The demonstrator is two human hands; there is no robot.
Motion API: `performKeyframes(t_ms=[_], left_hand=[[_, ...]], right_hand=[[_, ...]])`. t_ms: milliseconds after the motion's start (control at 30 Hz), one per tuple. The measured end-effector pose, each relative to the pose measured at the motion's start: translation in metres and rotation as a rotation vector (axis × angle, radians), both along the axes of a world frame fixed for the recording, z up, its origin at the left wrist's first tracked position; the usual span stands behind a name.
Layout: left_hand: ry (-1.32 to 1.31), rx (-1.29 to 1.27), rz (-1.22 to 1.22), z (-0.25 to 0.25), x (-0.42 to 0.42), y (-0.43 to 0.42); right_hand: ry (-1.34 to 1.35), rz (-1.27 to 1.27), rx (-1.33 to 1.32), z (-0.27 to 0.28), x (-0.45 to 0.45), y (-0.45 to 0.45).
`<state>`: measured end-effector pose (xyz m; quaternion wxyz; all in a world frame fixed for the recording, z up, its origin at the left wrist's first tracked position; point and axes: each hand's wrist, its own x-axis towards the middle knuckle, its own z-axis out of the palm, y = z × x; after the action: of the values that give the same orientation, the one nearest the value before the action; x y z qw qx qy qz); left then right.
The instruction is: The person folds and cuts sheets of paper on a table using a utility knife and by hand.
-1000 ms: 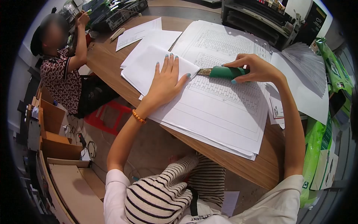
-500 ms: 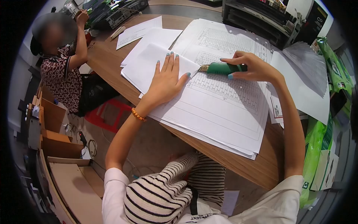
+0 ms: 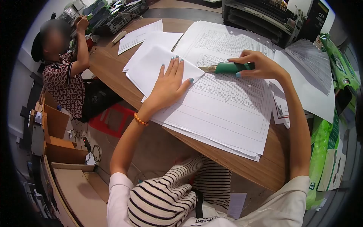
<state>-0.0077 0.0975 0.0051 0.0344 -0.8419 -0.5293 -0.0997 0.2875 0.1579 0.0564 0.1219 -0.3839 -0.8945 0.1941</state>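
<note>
My left hand [image 3: 169, 85] lies flat with fingers spread on a folded white sheet [image 3: 149, 62], holding it down on a stack of printed paper. In my right hand [image 3: 258, 65] is a green-handled utility knife [image 3: 230, 68], gripped between thumb and fingers. Its metal blade [image 3: 209, 69] points left, with the tip at the right corner of the folded sheet. Beneath lie large printed sheets [image 3: 227, 121] with tables and fine line drawings, reaching over the table's front edge.
The wooden table [image 3: 274, 162] also bears loose papers [image 3: 141, 36] at the back left and a black tray rack [image 3: 253, 24] behind. Fanned sheets [image 3: 312, 62] and green packaging [image 3: 321, 151] are on the right. Another person [image 3: 62, 75] sits at the left, near a red stool [image 3: 111, 120].
The knife has shifted slightly right, and more of its blade shows beside the folded sheet's corner. My left hand stays flat on the sheet. The view has turned slightly.
</note>
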Motion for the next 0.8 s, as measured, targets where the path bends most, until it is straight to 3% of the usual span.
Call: performKeyframes(t_ms=[233, 300, 800], left_hand=[[0.032, -0.02, -0.218, 0.009, 0.0, -0.015], [0.108, 0.169, 0.005, 0.007, 0.003, -0.021], [-0.002, 0.062, -0.018, -0.002, -0.004, -0.015]], right_hand=[[-0.086, 0.016, -0.152, 0.021, 0.011, -0.006], [-0.101, 0.021, -0.178, 0.022, 0.009, -0.008], [-0.014, 0.016, -0.066, 0.013, 0.005, -0.005]])
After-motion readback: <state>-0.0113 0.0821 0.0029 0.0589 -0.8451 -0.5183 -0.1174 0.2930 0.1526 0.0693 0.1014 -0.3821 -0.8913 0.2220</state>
